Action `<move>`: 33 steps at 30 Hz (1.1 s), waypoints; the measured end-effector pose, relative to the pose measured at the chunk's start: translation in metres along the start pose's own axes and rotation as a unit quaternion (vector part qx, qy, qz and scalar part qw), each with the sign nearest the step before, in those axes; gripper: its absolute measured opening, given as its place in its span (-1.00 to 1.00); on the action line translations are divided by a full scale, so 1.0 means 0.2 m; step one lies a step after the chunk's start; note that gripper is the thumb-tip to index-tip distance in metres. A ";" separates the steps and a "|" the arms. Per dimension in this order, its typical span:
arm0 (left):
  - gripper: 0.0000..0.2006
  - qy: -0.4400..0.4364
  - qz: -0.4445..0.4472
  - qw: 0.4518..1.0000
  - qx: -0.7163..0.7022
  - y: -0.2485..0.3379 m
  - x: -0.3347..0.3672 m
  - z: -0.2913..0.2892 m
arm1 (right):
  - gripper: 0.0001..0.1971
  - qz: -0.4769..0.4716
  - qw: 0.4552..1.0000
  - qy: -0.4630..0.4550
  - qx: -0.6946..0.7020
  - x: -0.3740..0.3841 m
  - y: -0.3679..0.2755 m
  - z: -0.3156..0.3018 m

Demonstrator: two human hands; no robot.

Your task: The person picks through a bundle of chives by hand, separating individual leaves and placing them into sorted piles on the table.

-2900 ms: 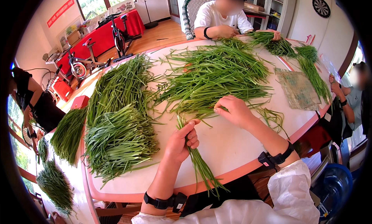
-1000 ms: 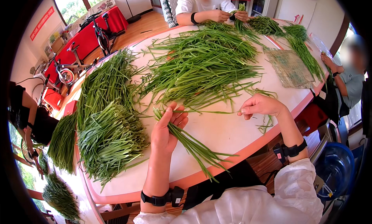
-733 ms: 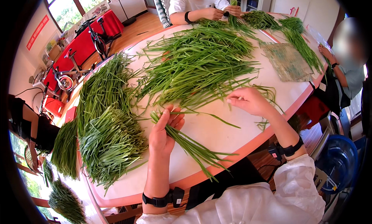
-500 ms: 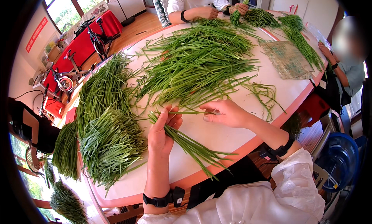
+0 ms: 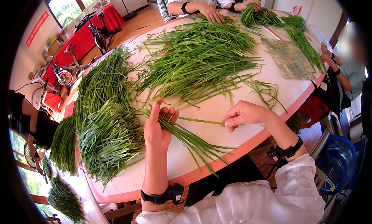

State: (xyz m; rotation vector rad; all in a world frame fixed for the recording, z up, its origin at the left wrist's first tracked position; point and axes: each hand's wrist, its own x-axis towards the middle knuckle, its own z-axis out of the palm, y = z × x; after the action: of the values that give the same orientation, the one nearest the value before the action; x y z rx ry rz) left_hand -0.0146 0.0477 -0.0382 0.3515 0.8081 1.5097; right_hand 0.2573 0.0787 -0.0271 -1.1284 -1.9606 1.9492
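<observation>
My left hand (image 5: 158,127) is closed round a small bunch of garlic chives (image 5: 193,142), whose leaf ends fan out to the lower right over the table's near edge. My right hand (image 5: 248,114) pinches the end of a single chive blade (image 5: 201,120), stretched taut between both hands. Beyond them lies a big loose heap of chives (image 5: 201,61). Left of my left hand sits a dense, neater pile of chives (image 5: 110,140), with a longer pile (image 5: 102,78) behind it. A few stray blades (image 5: 265,93) lie beyond my right hand.
The white table (image 5: 217,158) has a pink border. A person's hand (image 5: 212,13) rests at the heap's far side; another person sits at the right. A mesh sheet (image 5: 288,57) lies back right. A blue tub (image 5: 337,162) stands lower right, and a third person is at the left.
My right hand has moved right and slightly down, drawing the single blade out longer from the bunch. My left hand has shifted slightly left. Across the table, a person's hand has opened onto the heap.
</observation>
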 end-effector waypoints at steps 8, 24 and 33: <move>-0.70 0.014 -0.009 1.000 0.008 0.01 0.00 0.00 | -0.81 -0.008 0.961 0.134 -0.243 -0.10 -0.07 -0.12; -0.72 -0.013 -0.059 0.998 0.025 0.03 -0.05 0.05 | -0.88 -0.281 0.821 0.223 -0.444 0.54 -0.20 0.08; -0.69 -0.065 -0.099 0.991 0.063 0.02 -0.08 0.05 | -0.85 -0.237 0.967 0.092 -0.011 0.45 -0.31 0.12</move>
State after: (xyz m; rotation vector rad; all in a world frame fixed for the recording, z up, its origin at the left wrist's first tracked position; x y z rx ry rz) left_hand -0.0095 0.0354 -0.0253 0.4466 0.8121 1.2418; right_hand 0.1547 0.1224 -0.0085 -0.7219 -1.9316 1.5210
